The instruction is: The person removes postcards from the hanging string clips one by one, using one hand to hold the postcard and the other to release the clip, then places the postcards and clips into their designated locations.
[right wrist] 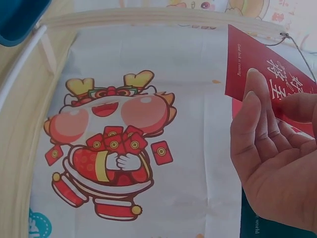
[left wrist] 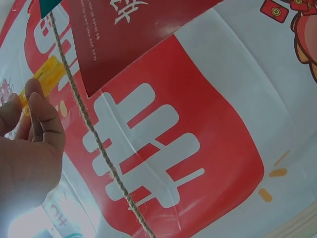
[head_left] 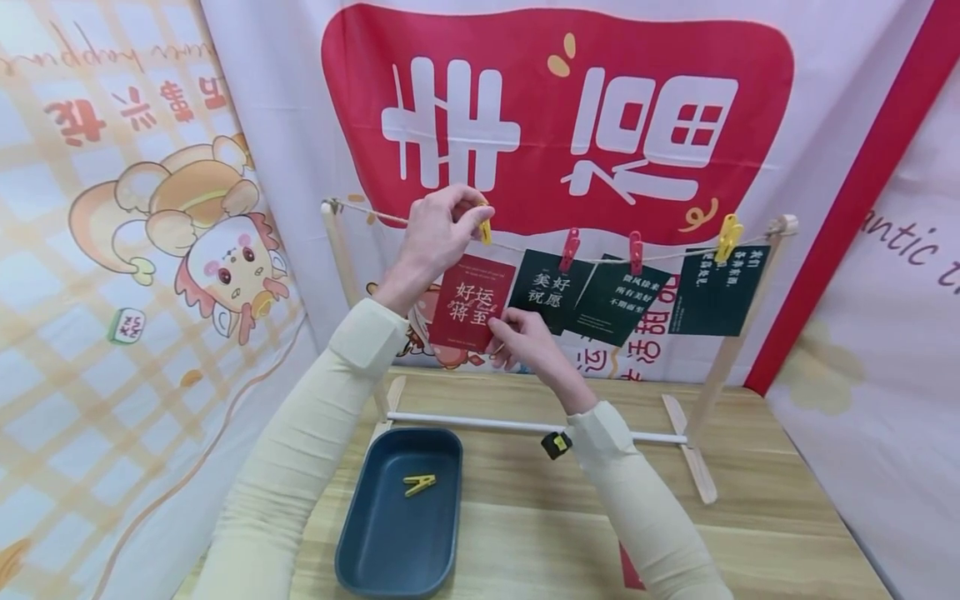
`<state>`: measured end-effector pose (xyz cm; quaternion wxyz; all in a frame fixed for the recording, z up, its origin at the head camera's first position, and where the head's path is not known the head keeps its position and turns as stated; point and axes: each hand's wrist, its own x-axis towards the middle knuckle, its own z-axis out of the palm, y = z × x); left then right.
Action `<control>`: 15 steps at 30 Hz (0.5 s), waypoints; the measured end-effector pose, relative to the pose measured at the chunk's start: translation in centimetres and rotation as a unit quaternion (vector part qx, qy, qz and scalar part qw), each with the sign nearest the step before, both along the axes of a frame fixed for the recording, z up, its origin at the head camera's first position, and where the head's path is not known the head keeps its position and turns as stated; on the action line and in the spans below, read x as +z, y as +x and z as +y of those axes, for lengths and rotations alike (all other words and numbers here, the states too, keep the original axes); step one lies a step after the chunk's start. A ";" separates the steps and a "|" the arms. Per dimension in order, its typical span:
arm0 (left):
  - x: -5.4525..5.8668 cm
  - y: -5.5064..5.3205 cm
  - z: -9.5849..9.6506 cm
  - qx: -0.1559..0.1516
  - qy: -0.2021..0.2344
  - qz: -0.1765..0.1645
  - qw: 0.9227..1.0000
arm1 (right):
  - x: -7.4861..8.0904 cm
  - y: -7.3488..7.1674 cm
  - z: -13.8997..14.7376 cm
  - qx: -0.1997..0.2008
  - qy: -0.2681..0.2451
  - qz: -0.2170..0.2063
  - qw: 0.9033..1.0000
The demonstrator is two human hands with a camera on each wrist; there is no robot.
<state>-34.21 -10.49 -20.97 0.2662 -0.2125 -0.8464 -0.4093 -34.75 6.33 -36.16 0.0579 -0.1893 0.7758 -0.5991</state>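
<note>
My left hand pinches a yellow clothespin between thumb and fingers, right at the twine line. Under it, a red card with white lettering stands upright just below the twine. At the card's lower right edge, my right hand holds it between thumb and fingers. In the left wrist view the clothespin points toward the twine, and the card's corner overlaps the line.
Dark green cards hang to the right from red clothespins and a yellow one. Wooden posts carry the twine. A blue tray with another yellow clothespin stands in front. Red paper shows beside my right sleeve.
</note>
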 end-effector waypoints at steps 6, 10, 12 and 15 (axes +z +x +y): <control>-0.3 0.2 -0.6 -0.006 0.035 -0.020 0.999 | -0.1 0.6 0.6 -0.010 -0.003 0.011 1.000; -0.5 0.4 -1.2 -0.021 0.045 -0.016 0.999 | -0.4 1.1 1.2 -0.018 -0.005 0.010 1.000; -0.5 0.8 -1.6 -0.026 0.047 -0.015 0.998 | -0.6 1.4 1.6 -0.021 -0.001 0.008 1.000; -0.7 1.4 -2.1 -0.032 0.050 -0.020 0.998 | -0.9 1.9 2.2 -0.027 0.005 0.003 1.000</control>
